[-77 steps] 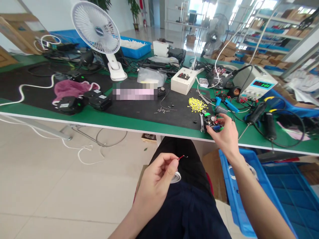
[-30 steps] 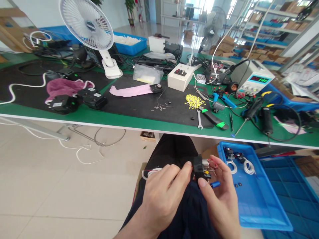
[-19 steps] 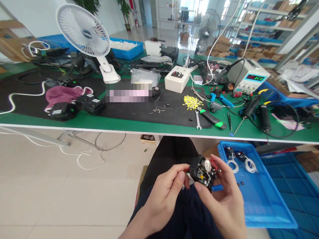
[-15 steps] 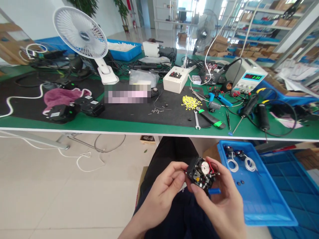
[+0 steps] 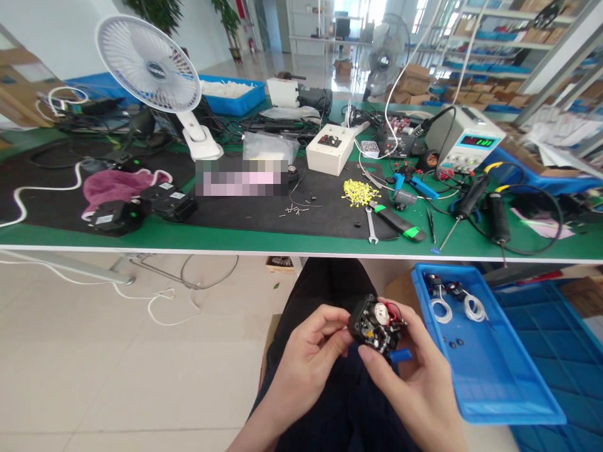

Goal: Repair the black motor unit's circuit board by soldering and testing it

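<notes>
Pink cloth (image 5: 115,185), on the surface (image 5: 235,243), far left; black cases (image 5: 174,199) sit against it, perhaps so it cushions them.

White fan (image 5: 151,66), behind, head tilted; I judge it stands back to leave the front free.

Left hand (image 5: 311,351), above the lap; I read its grip as thumb and fingertips pressed together at the housing's left edge. I cannot tell from my end what, if anything, lies between them.

Yellow-tipped pieces (image 5: 360,193), one loose heap on the dark mat, probably kept together for picking.

Open black housing (image 5: 358,323), off the surface, between both hands over the lap; its inner parts face up toward my camera, presumably to keep them in sight. A blue cylinder (image 5: 401,356) juts from its lower right.

Wrench (image 5: 372,226), near the front edge, likely for easy reach.

Right hand (image 5: 419,373), its grip pinching the housing, thumb in front, fingers round the far side, apparently to steady it.

Blue tray (image 5: 513,389), below the surface; white leads (image 5: 474,308) lie coiled in it, likely against tangling.
</notes>
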{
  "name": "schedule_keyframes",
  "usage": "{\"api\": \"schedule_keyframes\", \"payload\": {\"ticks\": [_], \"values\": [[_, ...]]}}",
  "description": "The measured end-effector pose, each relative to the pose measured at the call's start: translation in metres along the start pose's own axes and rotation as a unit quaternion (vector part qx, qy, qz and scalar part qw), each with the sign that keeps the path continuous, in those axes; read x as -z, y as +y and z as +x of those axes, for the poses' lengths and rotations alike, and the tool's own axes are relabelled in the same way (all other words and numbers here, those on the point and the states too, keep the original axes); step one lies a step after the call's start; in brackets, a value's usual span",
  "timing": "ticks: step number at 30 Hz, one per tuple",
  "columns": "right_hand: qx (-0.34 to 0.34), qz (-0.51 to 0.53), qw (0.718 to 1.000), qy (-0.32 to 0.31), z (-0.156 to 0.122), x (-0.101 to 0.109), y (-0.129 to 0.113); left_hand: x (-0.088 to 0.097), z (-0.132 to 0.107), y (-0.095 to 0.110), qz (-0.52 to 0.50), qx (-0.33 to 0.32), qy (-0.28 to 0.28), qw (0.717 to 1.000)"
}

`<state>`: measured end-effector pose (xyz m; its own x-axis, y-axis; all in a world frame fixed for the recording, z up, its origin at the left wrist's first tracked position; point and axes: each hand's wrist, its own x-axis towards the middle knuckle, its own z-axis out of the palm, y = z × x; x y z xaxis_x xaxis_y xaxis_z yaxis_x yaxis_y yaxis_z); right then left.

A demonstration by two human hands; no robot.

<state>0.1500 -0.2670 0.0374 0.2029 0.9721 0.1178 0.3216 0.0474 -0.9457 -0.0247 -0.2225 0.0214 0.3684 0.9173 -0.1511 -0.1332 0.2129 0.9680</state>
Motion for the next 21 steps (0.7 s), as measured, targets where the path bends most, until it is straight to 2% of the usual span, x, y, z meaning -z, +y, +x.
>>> {"api": "schedule_keyframes", "payload": {"ticks": [7, 10, 14, 18, 21], "values": [[-0.077, 0.041, 0.995, 0.05, -0.003, -0.003, -0.01, -0.005, -0.001, -0.004, 0.01, -0.045, 0.052, 0.998], [-0.08, 0.039, 0.996, 0.03, -0.003, -0.001, -0.01, -0.004, 0.0, 0.001, -0.025, -0.031, 0.057, 0.998], [-0.071, 0.067, 0.995, -0.001, -0.001, 0.007, 0.004, -0.002, -0.002, 0.011, -0.058, 0.015, 0.057, 0.997], [-0.052, 0.1, 0.992, -0.049, 0.001, 0.014, 0.017, -0.005, -0.001, 0.018, 0.016, -0.048, 0.071, 0.996], [-0.044, 0.086, 0.991, -0.088, 0.004, 0.015, 0.019, -0.008, 0.001, 0.016, -0.042, -0.057, 0.082, 0.994]]}}
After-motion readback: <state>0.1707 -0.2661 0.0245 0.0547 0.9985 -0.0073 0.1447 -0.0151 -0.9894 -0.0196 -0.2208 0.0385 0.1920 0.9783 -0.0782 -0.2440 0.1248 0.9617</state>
